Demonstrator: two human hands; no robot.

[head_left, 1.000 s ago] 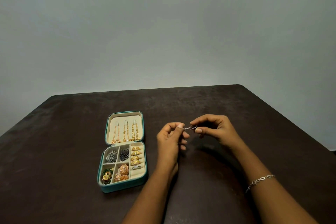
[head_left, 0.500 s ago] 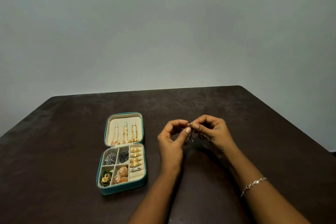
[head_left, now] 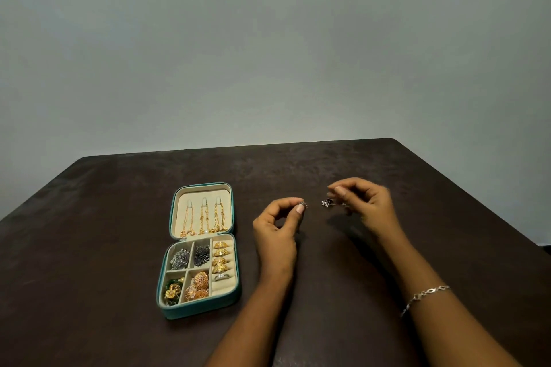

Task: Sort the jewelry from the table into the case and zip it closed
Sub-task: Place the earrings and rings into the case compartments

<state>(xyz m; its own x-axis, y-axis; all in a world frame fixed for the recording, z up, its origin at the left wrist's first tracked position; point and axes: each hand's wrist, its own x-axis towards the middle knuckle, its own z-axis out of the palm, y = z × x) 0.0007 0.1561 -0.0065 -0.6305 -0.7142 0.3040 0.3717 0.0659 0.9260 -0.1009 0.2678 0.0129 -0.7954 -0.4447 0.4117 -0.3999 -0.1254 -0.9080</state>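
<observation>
My left hand (head_left: 278, 219) pinches one small silver piece (head_left: 303, 204), my right hand (head_left: 365, 202) another (head_left: 328, 202); case (head_left: 199, 308), left of both hands, lies open, nearly filled, unzipped on the tabletop (head_left: 89, 247).

One wide view from my head looks forward and down over the table (head_left: 119, 217), wall beyond.

An open jewelry case (head_left: 199, 250) lies on the table (head_left: 89, 217), left of centre; two hands (head_left: 275, 232) hover to its right.
</observation>
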